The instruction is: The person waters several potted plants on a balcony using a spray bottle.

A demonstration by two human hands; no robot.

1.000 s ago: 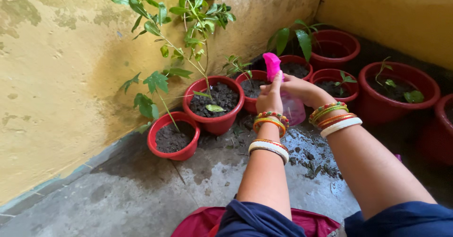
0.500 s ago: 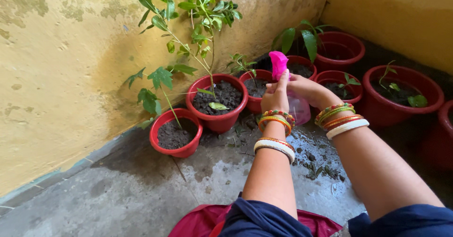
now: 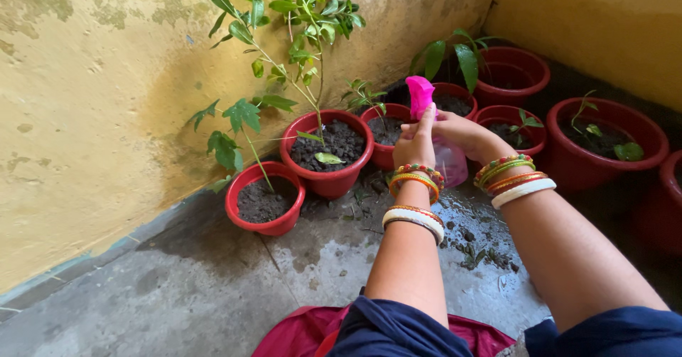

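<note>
Both of my hands hold a spray bottle with a bright pink trigger head (image 3: 419, 94) and a pale translucent body (image 3: 450, 163). My left hand (image 3: 415, 144) wraps the neck from the left, one finger raised against the head. My right hand (image 3: 455, 131) grips it from the right. The nozzle points toward a red pot of dark soil (image 3: 327, 147) with a tall leafy plant (image 3: 298, 23) and a smaller red pot (image 3: 387, 133) with a seedling. Coloured bangles ring both wrists.
A small red pot (image 3: 263, 202) stands nearest on the left. More red pots (image 3: 604, 147) line the yellow walls (image 3: 92, 101) into the corner. The concrete floor (image 3: 213, 293) is wet and strewn with soil near the pots. Red cloth (image 3: 305, 336) lies at my knees.
A second ago the view shifted slightly, so pots and hands sit a little further right and lower in the picture. Over the last half second the hands and bottle stay still.
</note>
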